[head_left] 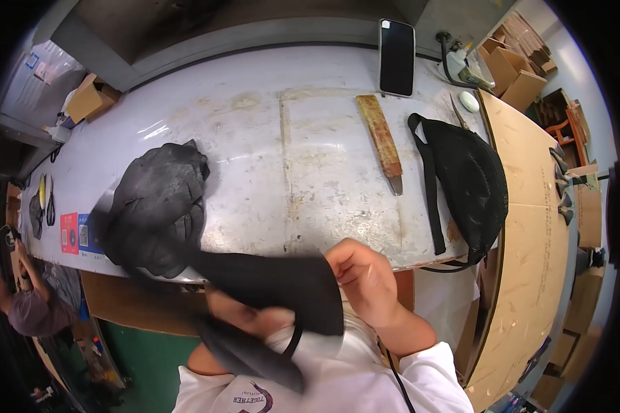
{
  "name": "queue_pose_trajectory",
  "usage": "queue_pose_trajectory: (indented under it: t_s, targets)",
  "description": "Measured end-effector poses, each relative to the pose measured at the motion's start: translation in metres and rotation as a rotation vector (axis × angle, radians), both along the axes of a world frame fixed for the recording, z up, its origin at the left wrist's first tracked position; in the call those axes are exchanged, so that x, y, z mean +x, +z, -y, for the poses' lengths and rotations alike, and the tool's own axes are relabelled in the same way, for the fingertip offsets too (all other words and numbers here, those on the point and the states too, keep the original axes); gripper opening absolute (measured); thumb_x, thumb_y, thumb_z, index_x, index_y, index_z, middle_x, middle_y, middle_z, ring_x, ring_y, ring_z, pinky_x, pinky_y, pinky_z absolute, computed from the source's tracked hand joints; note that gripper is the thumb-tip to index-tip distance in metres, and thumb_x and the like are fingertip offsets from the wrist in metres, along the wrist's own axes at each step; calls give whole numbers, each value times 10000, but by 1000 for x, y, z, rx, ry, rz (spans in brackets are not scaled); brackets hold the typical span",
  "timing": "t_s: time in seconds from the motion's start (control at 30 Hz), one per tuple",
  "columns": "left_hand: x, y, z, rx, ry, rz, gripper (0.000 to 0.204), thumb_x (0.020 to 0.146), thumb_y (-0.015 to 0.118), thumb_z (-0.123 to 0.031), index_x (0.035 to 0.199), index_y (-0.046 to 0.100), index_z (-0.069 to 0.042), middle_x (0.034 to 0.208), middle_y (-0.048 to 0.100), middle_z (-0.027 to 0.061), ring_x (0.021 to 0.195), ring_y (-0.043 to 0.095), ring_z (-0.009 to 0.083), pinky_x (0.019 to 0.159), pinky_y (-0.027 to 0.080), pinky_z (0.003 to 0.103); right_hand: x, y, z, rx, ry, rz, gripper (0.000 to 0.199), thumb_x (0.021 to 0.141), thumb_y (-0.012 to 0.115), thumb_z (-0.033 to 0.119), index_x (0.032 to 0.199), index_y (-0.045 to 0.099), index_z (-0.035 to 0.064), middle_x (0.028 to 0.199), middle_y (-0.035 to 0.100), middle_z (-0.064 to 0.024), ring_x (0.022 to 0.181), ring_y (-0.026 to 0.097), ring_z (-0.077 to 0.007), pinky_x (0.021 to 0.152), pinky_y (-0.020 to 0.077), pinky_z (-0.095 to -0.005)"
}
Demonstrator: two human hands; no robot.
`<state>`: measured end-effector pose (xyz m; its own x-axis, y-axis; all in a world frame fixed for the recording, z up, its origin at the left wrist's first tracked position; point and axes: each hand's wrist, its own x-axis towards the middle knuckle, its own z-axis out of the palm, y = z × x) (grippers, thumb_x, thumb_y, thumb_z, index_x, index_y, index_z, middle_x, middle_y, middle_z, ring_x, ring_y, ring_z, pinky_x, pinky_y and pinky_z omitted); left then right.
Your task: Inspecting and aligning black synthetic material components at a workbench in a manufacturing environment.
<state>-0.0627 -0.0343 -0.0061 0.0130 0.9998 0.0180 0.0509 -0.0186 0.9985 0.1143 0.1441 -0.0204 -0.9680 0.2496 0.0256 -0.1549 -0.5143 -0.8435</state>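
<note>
My right hand (359,274) is closed, thumb and fingers pinching the upper right edge of a black fabric piece (275,282). The piece hangs in front of my chest, with a wide smooth panel and long strap-like parts blurred by motion. My left hand (258,318) is behind and below the fabric, partly covered and smeared, so its fingers cannot be read. A heap of crumpled black material (162,199) lies on the table to the left, partly overlapped by the blurred fabric. At the right lies a black curved pouch-like item (472,186) with a strap.
A rust-stained flat tool (379,138) with a metal tip lies on the white table (248,151). Behind it is a phone (397,58). Scissors (457,110) and a white oval object (469,102) sit near the cardboard-covered edge (530,234). Another person (41,303) is at far left.
</note>
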Motion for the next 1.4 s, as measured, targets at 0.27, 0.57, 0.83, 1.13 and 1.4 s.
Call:
queue_pose_trajectory:
  t_s: [0.27, 0.57, 0.83, 1.13, 1.4]
  targets:
    - [55, 21, -18, 203, 789, 818, 820, 974, 252, -663, 1372, 411, 36, 979, 628, 96, 852, 623, 149, 752, 503, 264, 3, -4, 6, 86, 191, 126, 433, 1029, 442, 396, 1059, 560, -20, 793, 563, -44, 697, 522, -95, 630, 436, -248]
    - [74, 3, -26, -53, 919, 269, 1010, 821, 346, -799, 1384, 379, 38, 1001, 620, 48, 908, 592, 121, 829, 480, 274, -17, 2, 14, 319, -65, 156, 216, 992, 569, 203, 907, 570, 5, 713, 591, 13, 669, 539, -39, 546, 425, -235]
    - [89, -16, -25, 386, 676, 981, 732, 907, 541, -623, 1379, 406, -79, 1099, 548, 48, 1045, 557, 191, 931, 442, 333, -30, 17, 16, 990, -384, -58, 147, 890, 661, 82, 784, 586, 15, 583, 571, -105, 459, 580, -251, 423, 427, -340]
    - [87, -9, -38, 201, 794, 625, 676, 814, 645, -319, 1378, 406, -33, 1280, 486, 130, 1254, 437, 231, 1055, 358, 378, -24, 22, 8, 290, -144, 77, 222, 982, 592, 191, 849, 594, 13, 647, 579, 4, 623, 482, -37, 542, 406, -232]
    - [78, 17, -21, -243, 701, 164, 380, 931, 555, -264, 1210, 538, -7, 1125, 594, 103, 1037, 556, 188, 948, 425, 333, -26, 16, -4, 672, -240, 195, 242, 966, 615, 168, 782, 594, 11, 571, 509, -34, 530, 439, -57, 480, 371, -246]
